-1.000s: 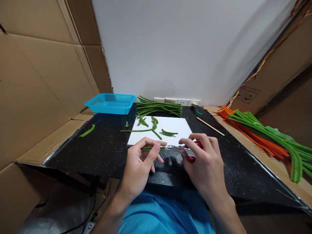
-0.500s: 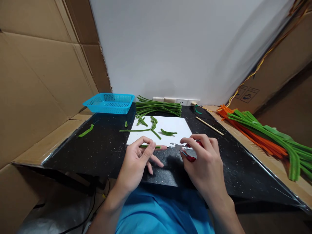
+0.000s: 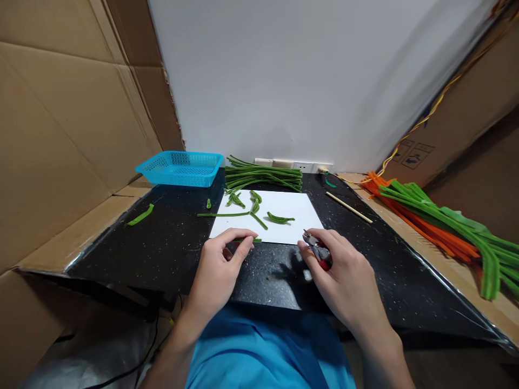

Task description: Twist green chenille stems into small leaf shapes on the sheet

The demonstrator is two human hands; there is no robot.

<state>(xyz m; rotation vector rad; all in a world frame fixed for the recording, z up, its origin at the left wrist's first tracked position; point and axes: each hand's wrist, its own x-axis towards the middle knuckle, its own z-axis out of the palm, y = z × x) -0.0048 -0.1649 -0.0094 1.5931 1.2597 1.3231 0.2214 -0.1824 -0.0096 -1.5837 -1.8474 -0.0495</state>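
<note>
left hand [image 3: 217,267]: fingers [image 3: 234,233] pinched | right hand [image 3: 348,267]: fingers curled inward | hands apart | forearms [image 3: 174,343] slanting inward

The premises are presenting as a small makeshift craft workshop. A white sheet [image 3: 290,232] is lying on a black table [image 3: 162,243] and is bearing short green pieces [image 3: 279,219]. Pliers [image 3: 311,241] are showing at the sheet's near right corner. Green pipe cleaners [image 3: 263,176] are lying bundled just behind the sheet, a blue basket [image 3: 178,182] is standing behind it to the left, and orange strips [image 3: 430,232] are lying well to its right. Cardboard [image 3: 60,108] is enclosing the sheet's left and right; a plain wall [image 3: 284,81] with sockets [image 3: 303,167] is standing behind it.
</note>
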